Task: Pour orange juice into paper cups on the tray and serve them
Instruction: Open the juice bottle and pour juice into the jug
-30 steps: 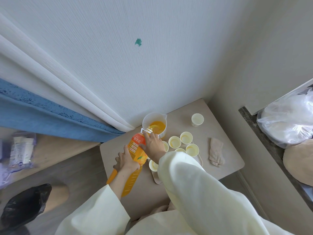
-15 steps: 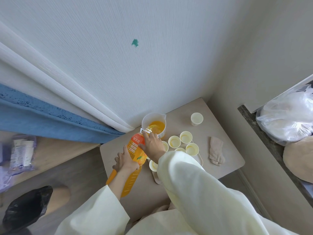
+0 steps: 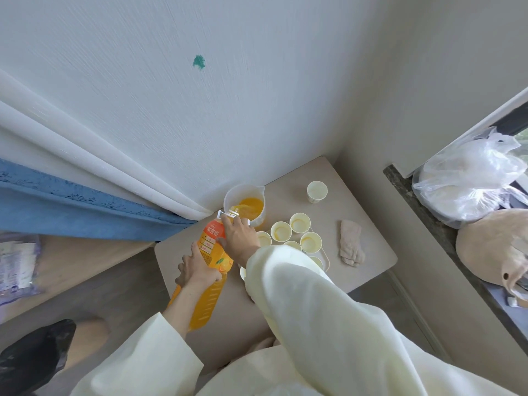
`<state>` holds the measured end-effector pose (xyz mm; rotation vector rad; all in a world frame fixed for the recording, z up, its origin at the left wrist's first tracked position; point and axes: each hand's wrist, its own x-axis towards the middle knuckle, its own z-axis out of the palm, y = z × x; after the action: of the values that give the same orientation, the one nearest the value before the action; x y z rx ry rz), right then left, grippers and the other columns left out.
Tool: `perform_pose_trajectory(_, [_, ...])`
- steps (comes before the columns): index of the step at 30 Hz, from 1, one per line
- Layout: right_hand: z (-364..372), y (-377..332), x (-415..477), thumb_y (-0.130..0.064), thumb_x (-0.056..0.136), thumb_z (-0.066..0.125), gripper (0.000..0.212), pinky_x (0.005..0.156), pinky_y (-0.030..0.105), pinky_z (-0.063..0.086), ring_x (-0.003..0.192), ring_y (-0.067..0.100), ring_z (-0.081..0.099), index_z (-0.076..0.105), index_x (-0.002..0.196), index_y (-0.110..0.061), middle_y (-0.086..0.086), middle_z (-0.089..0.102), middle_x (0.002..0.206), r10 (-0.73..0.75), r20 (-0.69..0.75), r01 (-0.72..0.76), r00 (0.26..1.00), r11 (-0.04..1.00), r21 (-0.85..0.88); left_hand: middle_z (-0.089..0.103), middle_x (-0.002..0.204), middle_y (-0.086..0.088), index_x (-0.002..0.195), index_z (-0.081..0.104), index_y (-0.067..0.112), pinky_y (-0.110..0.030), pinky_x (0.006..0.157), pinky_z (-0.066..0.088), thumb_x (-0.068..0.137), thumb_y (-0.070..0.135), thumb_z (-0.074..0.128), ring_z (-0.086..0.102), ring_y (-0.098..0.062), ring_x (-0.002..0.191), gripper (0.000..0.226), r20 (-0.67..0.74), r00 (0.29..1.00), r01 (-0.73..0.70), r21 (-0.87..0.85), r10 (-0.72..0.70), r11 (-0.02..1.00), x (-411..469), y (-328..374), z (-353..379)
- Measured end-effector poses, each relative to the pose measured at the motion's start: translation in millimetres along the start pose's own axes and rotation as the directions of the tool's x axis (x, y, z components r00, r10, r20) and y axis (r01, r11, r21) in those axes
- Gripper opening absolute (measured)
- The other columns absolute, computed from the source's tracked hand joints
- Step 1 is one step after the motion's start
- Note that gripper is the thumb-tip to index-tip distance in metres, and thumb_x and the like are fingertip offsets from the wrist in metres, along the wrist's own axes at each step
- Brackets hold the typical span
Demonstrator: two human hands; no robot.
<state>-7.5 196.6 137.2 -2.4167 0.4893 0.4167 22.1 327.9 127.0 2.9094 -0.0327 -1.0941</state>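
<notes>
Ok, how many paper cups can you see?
8. One lone cup stands beyond the tray; seven cups sit on it, some part-hidden by the right sleeve, which may hide more.

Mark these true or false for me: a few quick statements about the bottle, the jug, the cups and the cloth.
1. The left hand and the right hand both grip the juice bottle. True.
2. The bottle is pouring into a paper cup. False: its mouth is tipped over the jug, which holds orange juice.
3. The cloth lies on the tray. False: it lies on the table, beside the tray.
4. One lone cup stands off the tray, on the table. True.
</notes>
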Motion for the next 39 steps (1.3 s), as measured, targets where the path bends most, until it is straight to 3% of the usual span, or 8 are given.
perform_pose_trajectory(19, [2.2,-9.7,1.3,-0.040,0.096,0.052,0.070,0.101,0.047,0.041,0.130,0.037,0.041,0.018,0.150,-0.012,0.018,0.045,0.139,0.013,-0.024,-0.013,1.000,1.000,-0.020,0.036,0.138,-0.017,0.149,0.004,0.025,-0.059,0.103,0.038,0.067,0.025,0.083,0.037,-0.038,0.129,0.114,0.012,1.000,0.004,0.012,-0.004,1.000,2.6,-2.2,-7.3])
perform_pose_trajectory(39, [4.1,-8.5,2.4,-0.041,0.097,0.051,0.070,0.107,0.049,0.036,0.131,0.038,0.040,0.016,0.151,-0.011,0.019,0.044,0.140,0.005,-0.022,-0.006,1.000,0.999,-0.049,0.035,0.140,-0.016,0.150,0.003,0.025,-0.059,0.104,0.037,0.067,0.026,0.083,0.036,-0.037,0.130,0.116,0.023,1.000,-0.003,0.023,0.003,1.000,1.2,-2.2,-9.0])
